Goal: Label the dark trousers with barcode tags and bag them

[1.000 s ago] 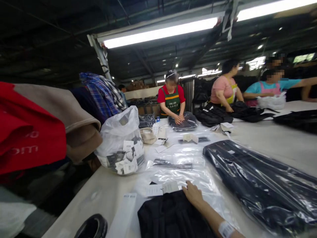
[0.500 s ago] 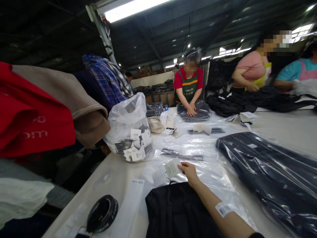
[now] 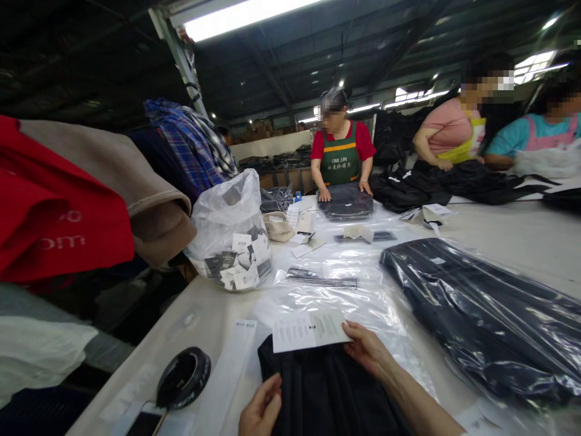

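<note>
Your right grip (image 3: 368,351) has its fingertips closed, it seems, on the right corner of a flat white paper tag (image 3: 308,330) printed with fine text. The tag lies across the top edge of a folded black garment (image 3: 327,387), matt and softly ribbed, on the pale worktop (image 3: 508,236) just before you. Your left grip (image 3: 262,410) curls at the garment's left edge; whether it clasps the cloth cannot be told. Beneath the garment spreads glossy, crinkled clear plastic film (image 3: 358,290). To the left sits a round black tape roll (image 3: 184,376), and to the right a long dark bundle in shiny wrap (image 3: 481,309).
</note>
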Demonstrator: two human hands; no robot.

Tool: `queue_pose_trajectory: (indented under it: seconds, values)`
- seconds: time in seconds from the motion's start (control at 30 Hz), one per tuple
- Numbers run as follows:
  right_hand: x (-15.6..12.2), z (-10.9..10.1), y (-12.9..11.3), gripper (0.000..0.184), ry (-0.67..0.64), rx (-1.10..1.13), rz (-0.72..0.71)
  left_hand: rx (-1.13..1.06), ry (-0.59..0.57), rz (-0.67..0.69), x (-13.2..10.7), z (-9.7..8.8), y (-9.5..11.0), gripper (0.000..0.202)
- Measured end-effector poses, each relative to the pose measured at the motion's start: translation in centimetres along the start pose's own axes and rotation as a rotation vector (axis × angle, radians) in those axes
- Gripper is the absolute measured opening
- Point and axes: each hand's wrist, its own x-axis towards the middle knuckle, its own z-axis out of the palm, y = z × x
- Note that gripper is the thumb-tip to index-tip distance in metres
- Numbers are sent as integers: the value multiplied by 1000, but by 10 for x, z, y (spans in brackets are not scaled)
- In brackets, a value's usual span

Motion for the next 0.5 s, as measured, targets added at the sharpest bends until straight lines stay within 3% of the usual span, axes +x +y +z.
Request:
queue_pose_trajectory:
  seconds: [0.1, 0.2, 0.37, 0.5]
  values:
    - [-14, -1, 19, 37, -29, 1, 14, -516, 33, -406, 9, 39, 37, 13]
    - [-26, 0, 36, 36, -25, -17, -40, -642, -60, -602, 0, 62, 56, 16]
    - [-46, 4, 58, 32, 41, -101, -142, -669, -151, -435, -15, 75, 52, 30]
    - [-61, 8, 70, 32, 58, -148, -106, -435, -67, -299, -12, 80, 40, 53]
